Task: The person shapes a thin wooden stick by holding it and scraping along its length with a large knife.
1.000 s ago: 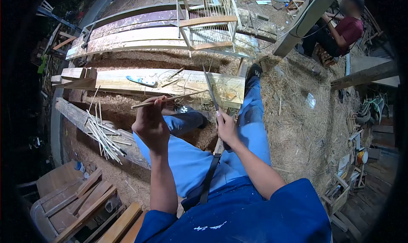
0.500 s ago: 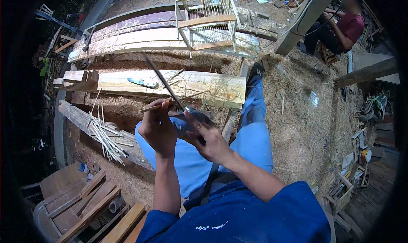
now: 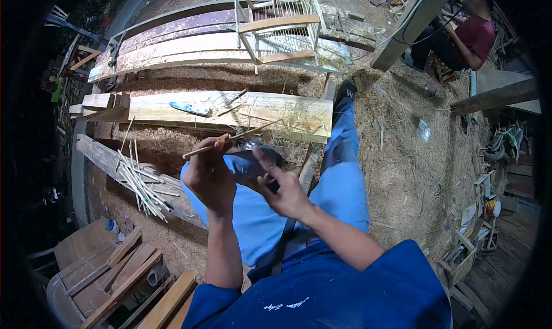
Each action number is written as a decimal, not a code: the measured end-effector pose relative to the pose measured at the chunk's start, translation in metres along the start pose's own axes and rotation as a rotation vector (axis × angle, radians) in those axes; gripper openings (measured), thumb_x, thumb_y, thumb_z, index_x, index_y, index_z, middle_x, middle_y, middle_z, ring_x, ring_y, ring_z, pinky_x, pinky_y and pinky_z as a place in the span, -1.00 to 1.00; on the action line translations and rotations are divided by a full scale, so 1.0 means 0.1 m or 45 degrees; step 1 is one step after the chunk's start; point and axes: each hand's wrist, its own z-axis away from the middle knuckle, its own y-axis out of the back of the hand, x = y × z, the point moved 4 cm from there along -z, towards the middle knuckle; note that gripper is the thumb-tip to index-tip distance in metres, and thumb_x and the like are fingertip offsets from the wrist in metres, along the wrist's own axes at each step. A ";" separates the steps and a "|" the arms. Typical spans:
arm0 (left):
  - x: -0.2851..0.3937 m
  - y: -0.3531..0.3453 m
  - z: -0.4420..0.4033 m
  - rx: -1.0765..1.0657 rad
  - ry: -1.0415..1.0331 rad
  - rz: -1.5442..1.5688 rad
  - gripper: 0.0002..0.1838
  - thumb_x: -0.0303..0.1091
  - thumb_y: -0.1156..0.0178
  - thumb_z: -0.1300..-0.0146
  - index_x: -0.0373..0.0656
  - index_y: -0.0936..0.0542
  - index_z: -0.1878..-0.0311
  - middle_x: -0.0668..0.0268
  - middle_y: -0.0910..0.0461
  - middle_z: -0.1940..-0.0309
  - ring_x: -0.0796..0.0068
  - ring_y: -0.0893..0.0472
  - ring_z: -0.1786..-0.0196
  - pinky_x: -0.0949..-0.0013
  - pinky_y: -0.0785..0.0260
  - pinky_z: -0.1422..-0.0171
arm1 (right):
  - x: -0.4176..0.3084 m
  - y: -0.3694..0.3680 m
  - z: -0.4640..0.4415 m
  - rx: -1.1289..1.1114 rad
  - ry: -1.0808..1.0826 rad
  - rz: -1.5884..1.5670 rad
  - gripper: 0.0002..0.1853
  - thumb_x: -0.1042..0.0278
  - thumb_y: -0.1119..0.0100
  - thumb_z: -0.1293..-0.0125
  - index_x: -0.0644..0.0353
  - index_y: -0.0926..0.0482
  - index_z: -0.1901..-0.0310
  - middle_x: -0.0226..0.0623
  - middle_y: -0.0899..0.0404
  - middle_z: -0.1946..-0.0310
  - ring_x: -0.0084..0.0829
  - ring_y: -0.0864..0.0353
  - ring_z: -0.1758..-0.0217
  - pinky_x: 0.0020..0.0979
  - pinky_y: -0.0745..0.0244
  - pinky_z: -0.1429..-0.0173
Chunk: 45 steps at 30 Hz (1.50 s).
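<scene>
My left hand (image 3: 210, 176) is closed around a thin wooden stick (image 3: 253, 131), which slants up to the right beyond my fingers. To its right, my right hand (image 3: 284, 194) is curled shut, slightly apart from the stick. A dark part of the knife (image 3: 275, 186) shows inside that fist; its long blade cannot be made out at this angle. Past both hands lies a pale plank (image 3: 155, 106) with shavings at its right end. A blue-and-white folding tool (image 3: 190, 108) rests on it.
Several thin sticks (image 3: 141, 185) are heaped on a weathered board (image 3: 98, 152) at left. A slatted wooden frame (image 3: 279, 27) stands on long boards at the back. Another person (image 3: 477, 38) sits at upper right, beyond a post (image 3: 402, 35). Straw-like shavings cover the ground.
The long dark blade that slanted up from my right hand no longer shows clearly. My left hand and the stick have shifted slightly left, and the right hand's fingers have risen a little.
</scene>
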 end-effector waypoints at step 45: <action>0.02 0.07 0.00 0.080 0.111 0.019 -0.89 -0.46 -0.18 -0.47 -0.33 -0.54 0.16 0.18 -0.68 0.30 0.45 -0.73 0.23 0.41 -0.66 0.09 | 0.16 -0.17 -0.06 -0.111 -0.013 -0.046 -0.19 0.63 -0.13 -0.27 -0.13 -0.21 -0.55 -0.15 -0.43 -0.42 -0.24 -0.53 -0.39 -0.37 -0.43 -0.39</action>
